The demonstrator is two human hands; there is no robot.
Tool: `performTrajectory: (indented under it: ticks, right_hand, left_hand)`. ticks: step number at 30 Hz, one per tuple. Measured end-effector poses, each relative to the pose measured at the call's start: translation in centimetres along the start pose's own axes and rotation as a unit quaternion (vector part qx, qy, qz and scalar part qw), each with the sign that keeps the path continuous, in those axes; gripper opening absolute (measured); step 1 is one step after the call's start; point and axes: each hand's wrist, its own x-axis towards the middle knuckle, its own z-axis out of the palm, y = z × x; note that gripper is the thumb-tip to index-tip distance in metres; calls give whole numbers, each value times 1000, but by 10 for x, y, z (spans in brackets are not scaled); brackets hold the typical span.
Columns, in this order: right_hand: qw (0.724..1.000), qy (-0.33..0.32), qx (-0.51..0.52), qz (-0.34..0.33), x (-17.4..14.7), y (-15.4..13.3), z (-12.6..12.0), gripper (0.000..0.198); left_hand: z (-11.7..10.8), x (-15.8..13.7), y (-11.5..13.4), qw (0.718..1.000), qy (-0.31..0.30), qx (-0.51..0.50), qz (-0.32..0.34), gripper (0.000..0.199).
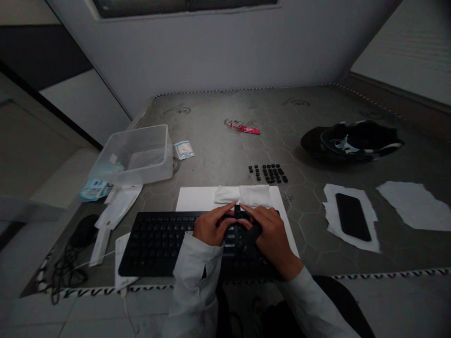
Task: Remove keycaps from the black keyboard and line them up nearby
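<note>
A black keyboard [158, 239] lies across the near side of the table, over a white sheet [190, 197]. Above its right part, my left hand [213, 225] is closed, thumb and forefinger pinching a small black piece [237, 210], likely a keycap. My right hand [273, 234] meets it from the other side, its fingertips at the same piece. A dark tool [252, 233], perhaps a brush, also sits in my right hand, pointing down toward the keys. Folded white cloths [255, 195] lie just behind my fingers. Dim light blurs the details between the fingertips.
Several loose black keycaps [271, 173] lie behind the sheet. A clear plastic bin [151, 173], a small packet [184, 149] and a mouse [84, 230] are at left. A red-handled tool [246, 128] lies far back; a phone [352, 217] and black helmet [317, 143] stand right.
</note>
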Motion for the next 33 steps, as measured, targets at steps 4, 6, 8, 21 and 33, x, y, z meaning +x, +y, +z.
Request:
performTrajectory:
  ticks: [4, 6, 8, 21, 33]
  right_hand:
    - [1000, -10, 3, 3, 0, 0, 0, 35]
    - [1000, -13, 4, 5, 0, 0, 0, 36]
    - [1000, -16, 6, 4, 0, 0, 1, 36]
    - [999, 11, 24, 47, 4, -4, -2, 19]
    - [999, 16, 29, 42, 3, -4, 0, 16]
  left_hand:
    - [-1, 1, 3, 1000, -5, -4, -28, 41]
    - [-1, 2, 4, 999, -11, -9, -38, 41]
    - [-2, 2, 6, 999, -14, -14, -43, 41]
    - [0, 2, 5, 999, -10, -21, -49, 35]
    - [0, 2, 7, 999, -18, -5, -48, 36]
